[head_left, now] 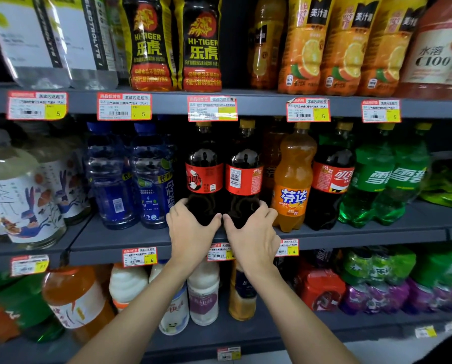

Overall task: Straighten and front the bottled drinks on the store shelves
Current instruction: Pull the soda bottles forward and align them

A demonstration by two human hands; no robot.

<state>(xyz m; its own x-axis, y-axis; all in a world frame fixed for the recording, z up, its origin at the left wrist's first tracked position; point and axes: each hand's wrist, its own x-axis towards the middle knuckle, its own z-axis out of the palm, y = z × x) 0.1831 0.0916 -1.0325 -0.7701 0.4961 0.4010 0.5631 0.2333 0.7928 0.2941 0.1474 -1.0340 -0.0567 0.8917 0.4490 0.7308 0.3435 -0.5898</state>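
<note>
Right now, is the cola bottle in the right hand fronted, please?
No: the cola bottle shows its barcode forward; the right hand grips its base.

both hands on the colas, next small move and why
Probably twist the right cola bottle with the right hand: its barcode faces front, while the left cola bottle in the left hand shows part of its logo.

Cola bottles [243,177] left of Fanta bottle [293,179]

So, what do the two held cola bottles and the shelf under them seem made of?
The left cola bottle and right cola bottle: likely clear glossy plastic, since light reflects on their shoulders. The shelf: probably matte grey painted metal; no glare shows.
</note>
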